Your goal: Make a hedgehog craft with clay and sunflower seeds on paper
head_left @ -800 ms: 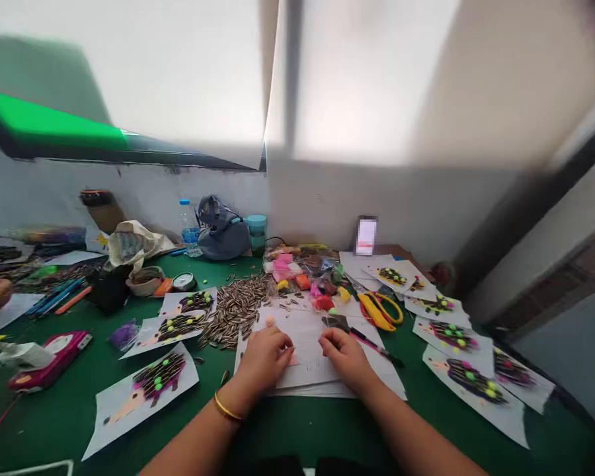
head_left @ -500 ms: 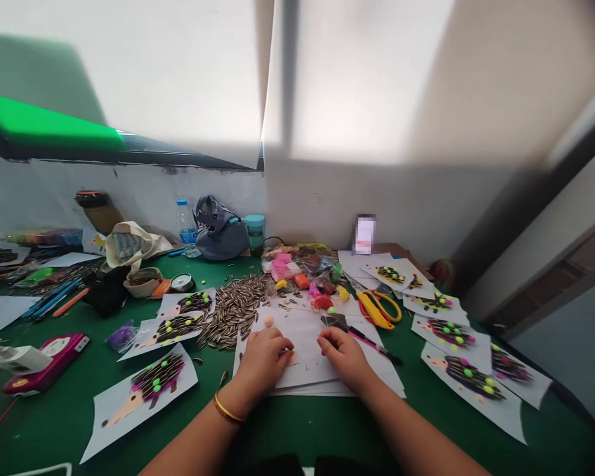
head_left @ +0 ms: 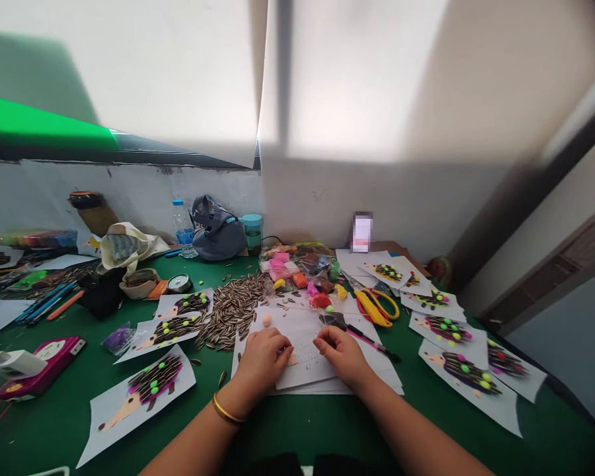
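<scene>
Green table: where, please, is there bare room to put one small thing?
Bare green table shows between left forearm and right forearm, nearer than the white sheets. A strip also runs between right forearm and the nearest right hedgehog picture. The far side is crowded: seed pile, coloured packets, scissors.

Smooth matt paper sheets [head_left: 297, 381]; rough seeds [head_left: 235, 301]; glossy plastic scissor handles [head_left: 374, 309]; shiny metal bangle [head_left: 226, 409]; matt cloth tote [head_left: 143, 245]

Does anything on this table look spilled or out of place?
Mainly the sunflower seeds: they lie heaped loose on the green tabletop, and a couple of strays sit apart from the pile near the left hand, as if spilled.
</scene>
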{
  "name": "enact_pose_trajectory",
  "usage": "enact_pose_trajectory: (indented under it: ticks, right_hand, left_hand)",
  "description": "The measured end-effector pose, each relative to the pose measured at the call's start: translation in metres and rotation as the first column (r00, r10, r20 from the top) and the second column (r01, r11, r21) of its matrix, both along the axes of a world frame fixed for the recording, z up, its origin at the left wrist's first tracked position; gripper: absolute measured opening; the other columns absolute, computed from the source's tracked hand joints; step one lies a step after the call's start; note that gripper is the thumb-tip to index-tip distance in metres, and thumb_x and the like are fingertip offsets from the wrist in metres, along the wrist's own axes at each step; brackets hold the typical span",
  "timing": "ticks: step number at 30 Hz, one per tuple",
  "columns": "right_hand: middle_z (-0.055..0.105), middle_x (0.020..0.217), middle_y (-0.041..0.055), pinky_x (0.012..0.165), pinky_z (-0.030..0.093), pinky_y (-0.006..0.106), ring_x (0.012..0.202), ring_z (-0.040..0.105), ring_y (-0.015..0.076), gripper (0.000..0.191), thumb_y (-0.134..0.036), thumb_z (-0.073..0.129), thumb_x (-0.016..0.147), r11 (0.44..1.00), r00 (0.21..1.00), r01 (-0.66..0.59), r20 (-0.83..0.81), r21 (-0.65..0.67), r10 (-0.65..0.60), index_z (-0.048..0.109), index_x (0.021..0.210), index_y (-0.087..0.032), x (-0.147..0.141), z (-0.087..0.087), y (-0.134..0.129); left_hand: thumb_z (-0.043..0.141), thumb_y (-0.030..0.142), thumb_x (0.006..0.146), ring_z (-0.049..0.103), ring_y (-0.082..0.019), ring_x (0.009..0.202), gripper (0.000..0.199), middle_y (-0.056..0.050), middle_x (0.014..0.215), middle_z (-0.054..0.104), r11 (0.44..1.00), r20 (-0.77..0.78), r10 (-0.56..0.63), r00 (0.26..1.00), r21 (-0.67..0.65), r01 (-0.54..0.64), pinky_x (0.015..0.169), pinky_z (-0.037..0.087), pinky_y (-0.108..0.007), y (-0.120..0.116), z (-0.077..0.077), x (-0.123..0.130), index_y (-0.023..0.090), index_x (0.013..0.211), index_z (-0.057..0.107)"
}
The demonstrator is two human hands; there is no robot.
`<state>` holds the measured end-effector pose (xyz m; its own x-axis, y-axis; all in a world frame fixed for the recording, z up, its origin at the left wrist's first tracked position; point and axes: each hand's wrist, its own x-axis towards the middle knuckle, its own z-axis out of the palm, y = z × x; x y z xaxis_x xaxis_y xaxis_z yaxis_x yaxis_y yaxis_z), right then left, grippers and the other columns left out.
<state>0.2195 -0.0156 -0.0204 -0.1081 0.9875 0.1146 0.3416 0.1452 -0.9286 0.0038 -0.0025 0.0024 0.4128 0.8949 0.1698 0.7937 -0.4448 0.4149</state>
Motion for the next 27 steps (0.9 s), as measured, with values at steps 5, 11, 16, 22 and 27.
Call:
enact_pose_trajectory:
  ticks: [5, 11, 16, 22, 27]
  right_hand:
    - [0.057, 0.071, -0.0016, 0.063, 0.039, 0.026, 0.068, 0.052, 0.0155, 0.023, -0.041, 0.057, 0.086, 1.000, 0.999, 0.014, 0.030, 0.016, -0.014, 0.058, 0.078, -0.020, 0.0001, -0.0014, -0.0005]
    - [0.064, 0.079, 0.0006, 0.071, 0.044, 0.028, 0.076, 0.059, 0.0177, 0.016, -0.034, 0.054, 0.087, 0.998, 0.998, -0.037, 0.054, 0.044, 0.034, 0.063, 0.086, -0.021, -0.0019, -0.0032, -0.0013]
    - [0.067, 0.091, 0.0028, 0.078, 0.045, 0.030, 0.086, 0.061, 0.0194, 0.015, -0.032, 0.057, 0.084, 0.998, 0.998, -0.008, 0.057, 0.066, 0.004, 0.066, 0.090, -0.021, -0.0020, -0.0041, 0.0001]
    - [0.067, 0.087, 0.0026, 0.077, 0.045, 0.030, 0.084, 0.060, 0.0191, 0.014, -0.031, 0.057, 0.084, 0.997, 0.997, -0.028, 0.073, 0.073, 0.023, 0.065, 0.085, -0.020, -0.0012, -0.0029, 0.0009]
    - [0.068, 0.087, 0.0028, 0.076, 0.045, 0.030, 0.083, 0.061, 0.0195, 0.015, -0.031, 0.056, 0.085, 0.996, 0.996, -0.035, 0.080, 0.077, 0.029, 0.066, 0.086, -0.021, -0.0008, -0.0037, 0.0012]
  left_hand:
    - [0.057, 0.019, 0.086, 0.062, -0.020, 0.091, 0.013, -0.002, 0.091, 0.070, 1.000, 0.042, -0.013, 0.999, -0.003, 0.013, 0.081, 0.039, -0.033, 0.0021, -0.0024, -0.0010, 0.022, 0.088, 0.070]
    - [0.057, 0.017, 0.085, 0.063, -0.020, 0.090, 0.014, -0.002, 0.091, 0.071, 0.999, 0.056, -0.024, 0.998, 0.024, 0.023, 0.084, 0.039, -0.033, 0.0047, -0.0055, -0.0036, 0.022, 0.089, 0.069]
    - [0.063, 0.018, 0.081, 0.062, -0.020, 0.091, 0.008, -0.001, 0.090, 0.070, 1.000, 0.059, 0.028, 0.998, -0.011, -0.027, 0.083, 0.039, -0.033, 0.0041, -0.0036, -0.0038, 0.023, 0.085, 0.069]
    - [0.066, 0.027, 0.083, 0.062, -0.020, 0.090, 0.008, -0.002, 0.089, 0.070, 1.000, 0.019, -0.010, 1.000, -0.018, 0.010, 0.082, 0.038, -0.034, 0.0028, -0.0010, -0.0016, 0.024, 0.086, 0.072]
    - [0.066, 0.024, 0.083, 0.062, -0.021, 0.094, 0.014, -0.003, 0.093, 0.071, 0.999, -0.008, -0.034, 0.999, 0.000, 0.034, 0.086, 0.037, -0.037, 0.0015, -0.0038, -0.0007, 0.027, 0.093, 0.075]
